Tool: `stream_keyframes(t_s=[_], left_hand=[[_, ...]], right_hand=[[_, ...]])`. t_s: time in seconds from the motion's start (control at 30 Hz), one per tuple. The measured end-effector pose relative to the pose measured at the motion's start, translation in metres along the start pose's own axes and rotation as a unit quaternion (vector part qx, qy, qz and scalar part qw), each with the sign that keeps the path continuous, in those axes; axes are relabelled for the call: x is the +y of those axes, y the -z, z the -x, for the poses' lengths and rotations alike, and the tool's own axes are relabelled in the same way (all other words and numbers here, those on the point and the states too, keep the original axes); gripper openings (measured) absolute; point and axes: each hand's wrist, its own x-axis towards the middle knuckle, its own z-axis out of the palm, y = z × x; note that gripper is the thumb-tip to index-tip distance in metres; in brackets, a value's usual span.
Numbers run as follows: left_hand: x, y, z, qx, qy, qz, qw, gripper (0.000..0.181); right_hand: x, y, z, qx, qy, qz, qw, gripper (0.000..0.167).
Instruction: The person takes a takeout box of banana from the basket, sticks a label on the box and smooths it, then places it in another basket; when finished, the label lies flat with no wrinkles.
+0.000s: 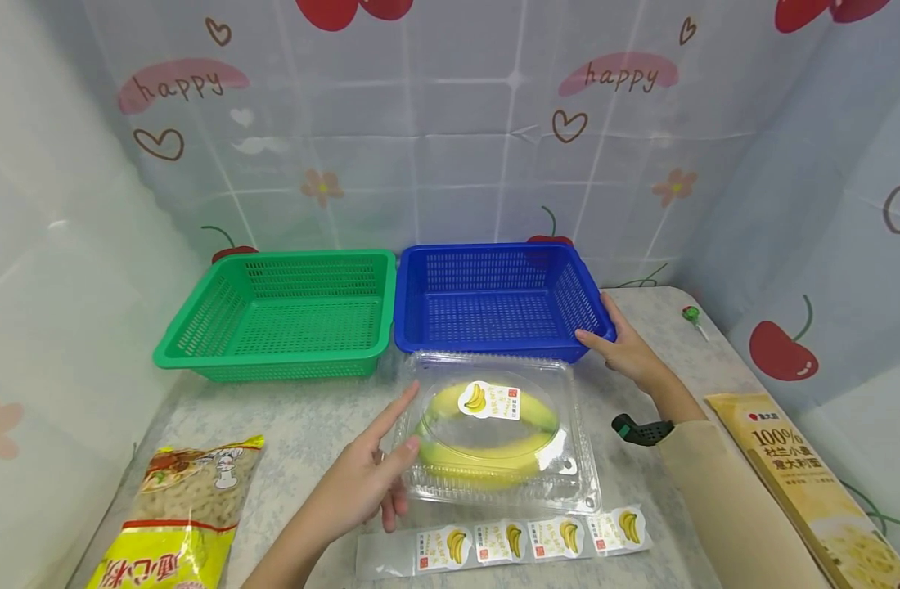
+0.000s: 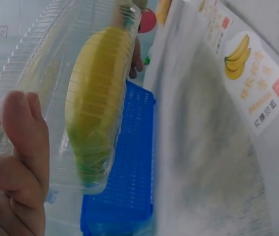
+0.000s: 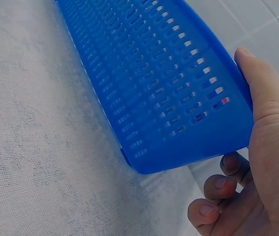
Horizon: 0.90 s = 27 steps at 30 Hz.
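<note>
My left hand [image 1: 362, 478] is at the left side of a clear plastic clamshell box [image 1: 578, 458], index finger and thumb extended at its edge. Whether they press on it cannot be told. Bananas [image 1: 479, 466] show through the closed lid, which bears a banana label [image 1: 487, 401]. At the far side, the box overlaps the front of a blue basket [image 1: 487, 315] in the head view. My right hand [image 1: 630, 348] grips the basket's right front corner. In the right wrist view, the thumb [image 3: 262, 83] lies along the rim and other fingers curl below it.
Left of the blue basket stands a green basket [image 1: 273, 364]. A strip of banana labels [image 1: 501, 544] lies in front of the box. A pasta bag [image 1: 185, 507] is at left; a spaghetti pack [image 1: 811, 483] and a lollipop [image 1: 693, 316] are at right. A printed curtain [image 1: 450, 164] hangs behind.
</note>
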Motion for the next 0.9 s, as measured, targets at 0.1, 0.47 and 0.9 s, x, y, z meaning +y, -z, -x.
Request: stream_keyframes(t_s=[0.1,0.47,0.9], left_hand=[[0.006,0.005,-0.004,0.005,-0.010,-0.002,0.9999,0.061],[0.032,0.026,-0.034,0.008,-0.036,0.032,0.9988,0.057],[0.057,0.039,-0.083,0.039,-0.034,0.027,0.9983,0.056]], right_hand=[[0.000,0.000,0.000,0.000,0.001,0.001,1.0000,0.106],[0.003,0.003,-0.001,-0.008,0.006,-0.013,0.9999,0.101],[0.003,0.003,-0.001,-0.007,0.014,-0.006,0.9999,0.099]])
